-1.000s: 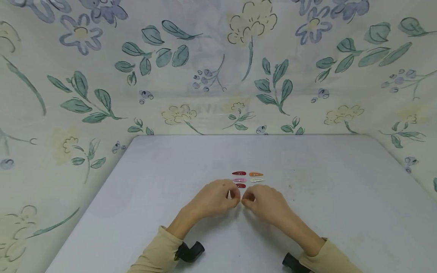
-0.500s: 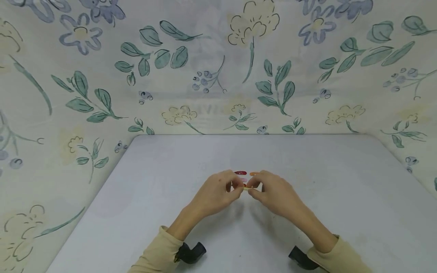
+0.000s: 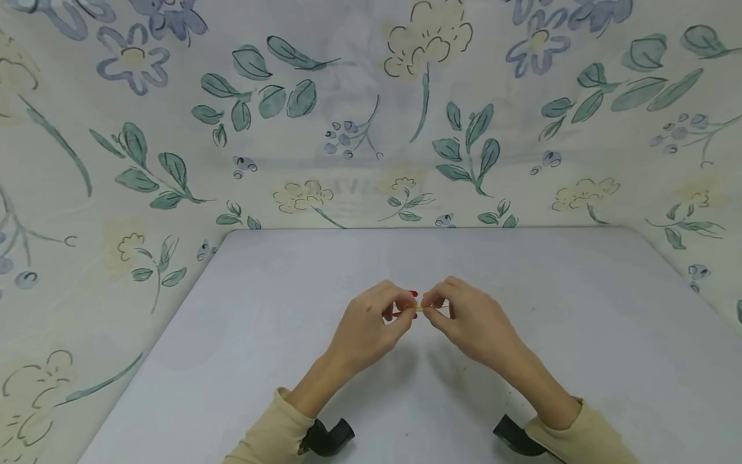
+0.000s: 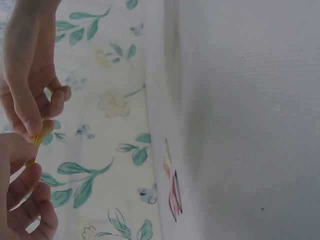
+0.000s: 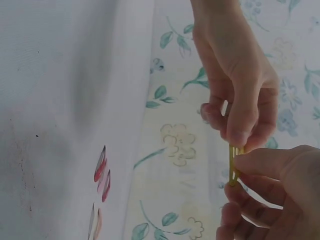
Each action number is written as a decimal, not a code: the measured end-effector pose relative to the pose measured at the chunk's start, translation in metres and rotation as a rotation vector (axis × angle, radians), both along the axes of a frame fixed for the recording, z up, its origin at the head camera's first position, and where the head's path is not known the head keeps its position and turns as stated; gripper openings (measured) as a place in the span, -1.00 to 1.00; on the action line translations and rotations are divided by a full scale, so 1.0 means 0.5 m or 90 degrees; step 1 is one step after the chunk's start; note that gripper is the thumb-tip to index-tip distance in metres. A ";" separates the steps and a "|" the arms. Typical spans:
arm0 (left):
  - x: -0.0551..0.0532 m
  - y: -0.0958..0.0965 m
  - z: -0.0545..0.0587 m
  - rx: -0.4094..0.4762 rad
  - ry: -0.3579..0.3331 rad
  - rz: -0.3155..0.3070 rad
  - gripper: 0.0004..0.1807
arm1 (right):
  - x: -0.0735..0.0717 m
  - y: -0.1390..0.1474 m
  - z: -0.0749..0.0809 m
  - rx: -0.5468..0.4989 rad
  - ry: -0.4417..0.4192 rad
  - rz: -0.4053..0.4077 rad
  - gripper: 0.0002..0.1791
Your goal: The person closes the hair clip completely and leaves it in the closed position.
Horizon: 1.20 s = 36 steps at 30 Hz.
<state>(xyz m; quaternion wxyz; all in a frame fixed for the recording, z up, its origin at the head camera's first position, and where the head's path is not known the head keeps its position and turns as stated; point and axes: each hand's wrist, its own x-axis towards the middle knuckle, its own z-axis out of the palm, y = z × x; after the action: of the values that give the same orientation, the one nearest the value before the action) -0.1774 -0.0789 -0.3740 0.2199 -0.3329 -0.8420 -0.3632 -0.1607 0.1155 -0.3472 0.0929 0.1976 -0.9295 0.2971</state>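
Both hands meet over the middle of the table, pinching a small yellow snap hair clip (image 5: 232, 167) between them. My left hand (image 3: 370, 322) grips one end with thumb and fingertips. From the other side, my right hand (image 3: 478, 322) holds the opposite end the same way. In the right wrist view the clip's slim frame shows slots along its length. On the table beyond lie more hair clips: a red clip (image 5: 100, 166), a dark red one (image 5: 106, 187), a white one (image 5: 91, 223) and an orange one (image 5: 98, 222). The hands partly hide them in the head view.
The white table (image 3: 243, 309) runs back to a wall covered in floral cloth (image 3: 348, 161). Black wrist cameras (image 3: 329, 437) jut from under both beige sleeves (image 3: 272, 428), close over the table.
Both hands have moved forward and up, now covering most of the clips on the table. The yellow clip has come into view between their fingertips.
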 end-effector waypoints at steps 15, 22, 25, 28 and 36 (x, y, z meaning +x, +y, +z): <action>0.018 0.009 -0.016 0.006 0.060 0.049 -0.89 | 0.014 -0.011 -0.022 0.014 0.072 -0.034 -0.90; 0.026 0.012 -0.024 0.000 0.068 0.062 -0.89 | 0.019 -0.014 -0.033 0.022 0.088 -0.046 -0.89; 0.029 0.010 -0.025 -0.002 0.064 0.066 -0.88 | 0.023 -0.019 -0.036 0.021 0.093 -0.049 -0.90; 0.032 0.008 -0.025 -0.002 0.063 0.070 -0.89 | 0.027 -0.024 -0.038 0.020 0.096 -0.055 -0.91; 0.041 0.005 -0.025 0.002 0.061 0.084 -0.88 | 0.039 -0.035 -0.039 0.017 0.102 -0.074 -0.90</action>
<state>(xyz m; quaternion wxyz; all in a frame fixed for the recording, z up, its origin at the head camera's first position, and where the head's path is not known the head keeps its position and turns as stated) -0.1570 -0.0765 -0.3865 0.2835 -0.2935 -0.8499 -0.3333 -0.1413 0.0981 -0.3668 0.1817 0.1675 -0.9329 0.2621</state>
